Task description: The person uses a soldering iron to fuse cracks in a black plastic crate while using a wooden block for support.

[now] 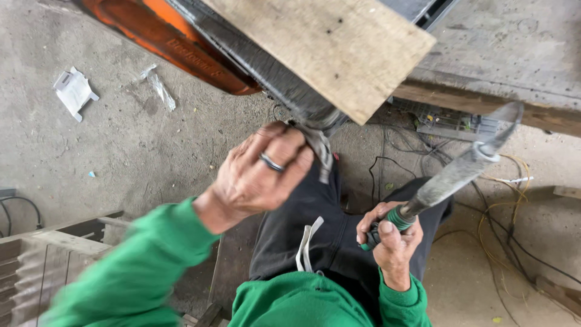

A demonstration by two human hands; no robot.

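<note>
Left hand clamps a grey rag against the dark bar under the wooden board, steadying it. Right hand fist-grips the green-handled file, angled up toward the board's edge.

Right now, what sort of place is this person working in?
Probably a rough workshop or shed: bare concrete floor, loose tangled wires, a worn wooden plank, and the right hand gripping a green-handled file.
</note>
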